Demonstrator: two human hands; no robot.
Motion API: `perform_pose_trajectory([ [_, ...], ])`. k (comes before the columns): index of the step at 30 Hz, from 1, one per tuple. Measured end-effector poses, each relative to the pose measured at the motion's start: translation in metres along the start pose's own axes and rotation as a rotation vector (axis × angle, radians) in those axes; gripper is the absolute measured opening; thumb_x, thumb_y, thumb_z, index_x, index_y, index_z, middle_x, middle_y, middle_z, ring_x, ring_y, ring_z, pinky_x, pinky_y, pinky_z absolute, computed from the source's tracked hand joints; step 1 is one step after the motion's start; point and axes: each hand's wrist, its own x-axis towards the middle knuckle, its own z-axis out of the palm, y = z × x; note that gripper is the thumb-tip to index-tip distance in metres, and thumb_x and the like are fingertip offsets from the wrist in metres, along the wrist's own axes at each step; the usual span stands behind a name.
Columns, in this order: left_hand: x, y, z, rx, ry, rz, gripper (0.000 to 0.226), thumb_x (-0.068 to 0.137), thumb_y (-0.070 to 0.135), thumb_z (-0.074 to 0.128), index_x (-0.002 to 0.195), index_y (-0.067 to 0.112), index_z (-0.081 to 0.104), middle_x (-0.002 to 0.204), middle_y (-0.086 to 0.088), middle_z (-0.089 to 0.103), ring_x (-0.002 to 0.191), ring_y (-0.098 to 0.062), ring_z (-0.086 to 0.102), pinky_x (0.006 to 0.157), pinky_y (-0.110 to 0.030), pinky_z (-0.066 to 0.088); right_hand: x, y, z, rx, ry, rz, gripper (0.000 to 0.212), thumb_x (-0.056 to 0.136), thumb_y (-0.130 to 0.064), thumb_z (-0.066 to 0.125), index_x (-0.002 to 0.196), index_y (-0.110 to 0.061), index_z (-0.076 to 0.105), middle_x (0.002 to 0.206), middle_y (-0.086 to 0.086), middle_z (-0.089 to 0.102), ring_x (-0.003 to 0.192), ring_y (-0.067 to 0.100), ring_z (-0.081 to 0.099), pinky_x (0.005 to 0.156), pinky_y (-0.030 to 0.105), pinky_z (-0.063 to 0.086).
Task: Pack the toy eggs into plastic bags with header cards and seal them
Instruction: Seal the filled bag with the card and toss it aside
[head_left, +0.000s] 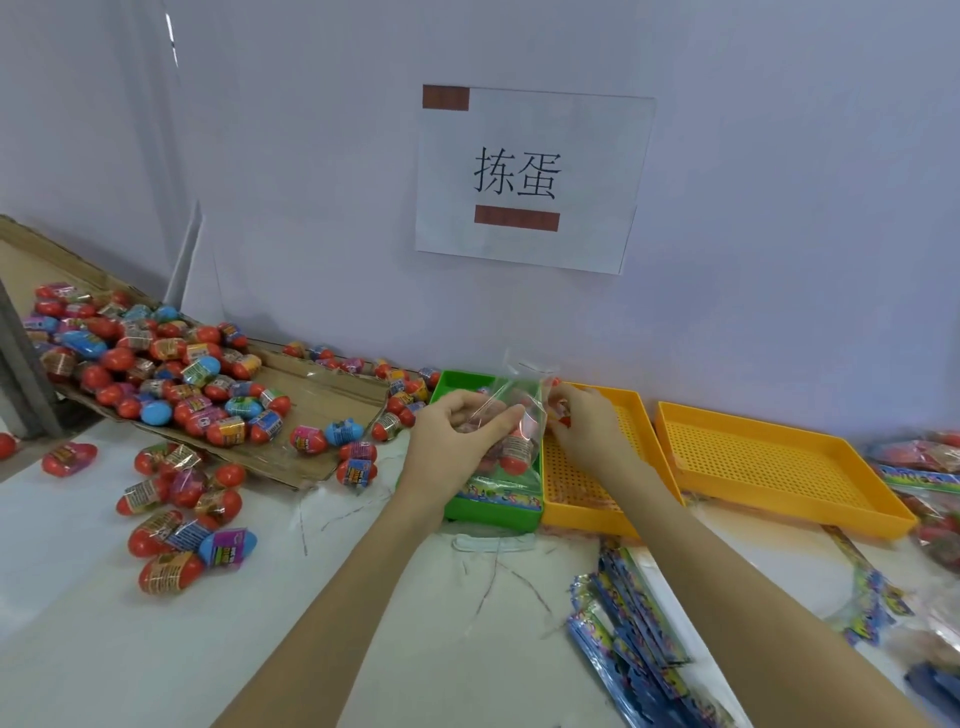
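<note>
A clear plastic bag (519, 395) with a colourful header card at its lower end is held upright over the green tray (457, 382). Toy eggs (514, 449) show through the bag. My left hand (462, 431) grips the bag's left side with curled fingers. My right hand (584, 426) pinches the bag's right edge; something small and red shows at its fingertips. Several loose red and blue toy eggs (156, 364) lie heaped on a cardboard sheet (322, 389) at the left and spill onto the white table (156, 649).
Two yellow perforated trays (779, 467) stand to the right of the green one against the wall. A stack of flat bags with header cards (639, 623) lies front right. Filled bags (919, 457) pile at the far right. A paper sign (530, 176) hangs on the wall.
</note>
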Motion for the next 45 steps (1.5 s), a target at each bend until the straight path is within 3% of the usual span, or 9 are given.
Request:
perform_pose_trajectory([
  [3, -0.001, 0.002, 0.000, 0.018, -0.015, 0.024, 0.030, 0.080, 0.038, 0.087, 0.100, 0.019, 0.076, 0.092, 0.008, 0.078, 0.086, -0.010, 0.076, 0.067, -0.031, 0.064, -0.014, -0.005, -0.010, 0.388, 0.209, 0.123, 0.029, 0.100, -0.025, 0.066, 0.124, -0.009, 0.058, 0.104, 0.003, 0.069, 0.095, 0.019, 0.068, 0.065, 0.014, 0.049],
  [8, -0.004, 0.004, 0.007, 0.129, -0.070, 0.105, 0.022, 0.081, 0.035, 0.088, 0.095, 0.028, 0.073, 0.091, 0.021, 0.075, 0.085, 0.002, 0.072, 0.068, -0.021, 0.061, -0.065, -0.013, -0.037, 0.831, 0.376, 0.072, 0.021, 0.103, -0.024, 0.064, 0.123, -0.020, 0.066, 0.104, 0.002, 0.074, 0.091, 0.012, 0.070, 0.067, 0.020, 0.056],
  [16, -0.013, 0.009, 0.013, 0.329, -0.143, 0.317, 0.047, 0.077, 0.042, 0.088, 0.115, 0.022, 0.070, 0.095, 0.011, 0.075, 0.087, -0.003, 0.070, 0.079, -0.018, 0.057, -0.098, -0.026, -0.063, 0.743, 0.439, -0.057, 0.036, 0.089, -0.030, 0.077, 0.121, -0.018, 0.064, 0.100, -0.006, 0.073, 0.086, 0.009, 0.070, 0.069, 0.019, 0.054],
  [22, -0.015, 0.009, 0.014, 0.385, -0.223, 0.440, 0.054, 0.079, 0.041, 0.087, 0.127, 0.031, 0.064, 0.101, 0.013, 0.075, 0.076, -0.006, 0.072, 0.070, -0.019, 0.060, -0.102, -0.022, -0.071, 0.419, 0.260, -0.190, 0.027, 0.090, -0.037, 0.074, 0.116, -0.031, 0.072, 0.112, -0.016, 0.072, 0.071, 0.010, 0.071, 0.089, 0.053, 0.057],
  [27, -0.016, 0.006, 0.016, 0.412, -0.239, 0.501, 0.048, 0.083, 0.049, 0.080, 0.125, 0.033, 0.063, 0.095, 0.015, 0.072, 0.075, -0.006, 0.071, 0.065, -0.017, 0.057, -0.102, -0.022, -0.071, 0.468, 0.229, -0.236, 0.025, 0.090, -0.031, 0.074, 0.114, -0.022, 0.076, 0.108, -0.007, 0.071, 0.051, 0.013, 0.065, 0.050, 0.014, 0.046],
  [33, -0.016, 0.005, 0.017, 0.394, -0.233, 0.547, 0.043, 0.087, 0.051, 0.074, 0.123, 0.030, 0.064, 0.095, 0.016, 0.069, 0.069, -0.006, 0.068, 0.061, -0.014, 0.053, -0.106, -0.029, -0.071, 0.330, 0.294, -0.348, 0.018, 0.091, -0.025, 0.077, 0.109, -0.026, 0.074, 0.104, -0.013, 0.073, 0.052, 0.006, 0.065, 0.070, 0.002, 0.045],
  [38, -0.015, 0.003, 0.019, 0.424, -0.224, 0.551, 0.030, 0.091, 0.038, 0.072, 0.119, 0.028, 0.067, 0.089, 0.010, 0.070, 0.062, -0.010, 0.064, 0.057, -0.020, 0.051, -0.105, -0.032, -0.061, 0.349, 0.211, -0.413, 0.026, 0.099, -0.002, 0.064, 0.116, -0.016, 0.078, 0.110, -0.010, 0.071, 0.063, -0.007, 0.063, 0.061, 0.008, 0.047],
  [41, -0.014, 0.002, 0.018, 0.413, -0.165, 0.470, 0.029, 0.093, 0.040, 0.075, 0.118, 0.027, 0.068, 0.084, 0.012, 0.069, 0.060, -0.009, 0.065, 0.058, -0.019, 0.052, -0.108, -0.029, -0.059, 0.439, 0.213, -0.374, 0.029, 0.103, -0.003, 0.058, 0.122, -0.016, 0.074, 0.080, -0.023, 0.068, 0.048, -0.003, 0.062, 0.050, 0.010, 0.040],
  [45, -0.006, 0.004, 0.008, 0.297, -0.042, 0.247, 0.026, 0.088, 0.037, 0.081, 0.110, 0.030, 0.070, 0.098, 0.013, 0.074, 0.085, -0.010, 0.073, 0.080, -0.038, 0.064, -0.100, -0.018, -0.059, 0.491, 0.357, -0.226, 0.024, 0.105, -0.008, 0.054, 0.110, -0.022, 0.074, 0.071, -0.012, 0.072, 0.053, 0.004, 0.067, 0.075, 0.037, 0.035],
])
